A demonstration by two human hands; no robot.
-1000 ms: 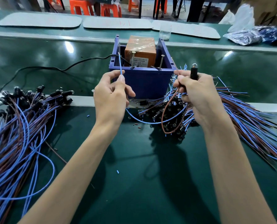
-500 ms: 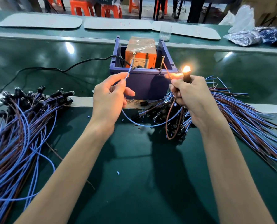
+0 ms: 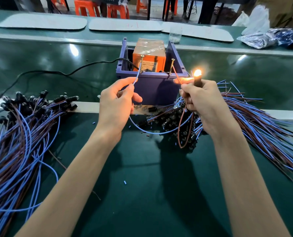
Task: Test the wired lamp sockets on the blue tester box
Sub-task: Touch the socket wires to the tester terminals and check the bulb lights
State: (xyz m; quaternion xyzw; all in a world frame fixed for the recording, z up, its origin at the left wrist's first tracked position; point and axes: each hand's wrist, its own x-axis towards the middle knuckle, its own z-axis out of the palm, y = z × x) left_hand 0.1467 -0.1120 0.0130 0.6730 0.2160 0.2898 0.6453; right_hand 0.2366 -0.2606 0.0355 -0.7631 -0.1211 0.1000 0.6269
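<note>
At the near wall of the box [image 3: 152, 89], you had one socket [image 3: 197, 82] under test, and its bulb [image 3: 197, 73] was lit. The box stood on the bench [image 3: 142, 177] just past the rail [image 3: 87, 106], between your two hands and a little beyond them.

Your left hand [image 3: 115, 106] pinched the blue wire [image 3: 136, 78] between thumb and forefinger, with the other fingers loosely curled. It held the wire's tip up at the foot of the left screw [image 3: 141, 63]. Your right hand [image 3: 204, 103] was closed round the black socket, bulb upward, just right of the box's near corner. Its forefinger [image 3: 183, 80] reached out straight and pressed the brown wire [image 3: 176, 75] toward the right screw [image 3: 172, 65]. Glare from the bulb hid whether that tip truly met the metal, though the light suggests both leads made contact.

By my reading this socket passed, so the step was nearly done. The next move calls for lifting both tips off the screws together, so that neither bare end brushes the other post. You would then lay the piece aside. Which lot is the tested one, the left heap [image 3: 22, 134] or the right heap [image 3: 245, 115], I cannot tell. A fresh socket would then need both its free ends found and parted.
</note>
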